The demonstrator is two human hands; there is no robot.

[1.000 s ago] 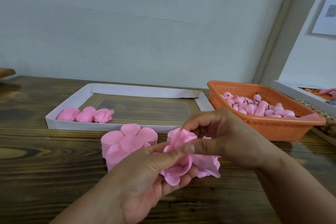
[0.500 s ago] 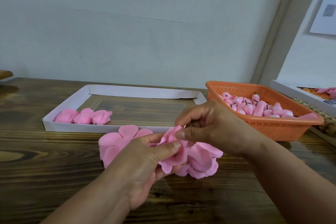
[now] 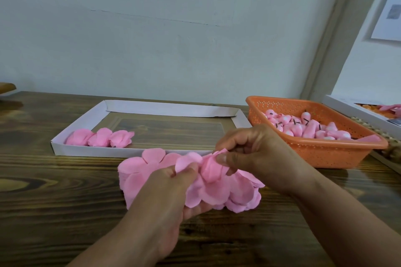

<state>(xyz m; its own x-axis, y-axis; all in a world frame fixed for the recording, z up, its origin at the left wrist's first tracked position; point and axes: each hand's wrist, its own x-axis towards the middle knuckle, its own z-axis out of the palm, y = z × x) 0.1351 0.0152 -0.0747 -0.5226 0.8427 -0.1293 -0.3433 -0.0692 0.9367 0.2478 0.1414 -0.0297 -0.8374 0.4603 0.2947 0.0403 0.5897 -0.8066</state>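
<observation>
Pink petal flower (image 3: 219,188) is held in both hands just in front of the white cardboard tray (image 3: 86,150), low over the wooden table (image 3: 54,212). Its centre is hidden behind fingers and its underside cannot be seen. The petals are thin, matte and rounded, overlapping in loose layers.

In the tray's left front corner lie three crumpled pink blooms (image 3: 99,140). Their detail is too soft to make out. The tray is shallow, with folded paper walls and a dark, glossy floor.

Just in front of the tray's front wall sits a stack of flat petal cut-outs (image 3: 135,166), its right half covered by the left hand (image 3: 171,191). That hand cups the flower from below and pinches a petal with its thumb.

The right hand (image 3: 258,154), fingers curled, nips a folded petal at the flower's top.

Right of the tray stands an orange plastic basket (image 3: 325,154) with perforated walls, heaped with smooth pink buds (image 3: 303,130) bearing dark stubs. Beyond it, a second white box (image 3: 358,112) is cut off by the frame edge.
</observation>
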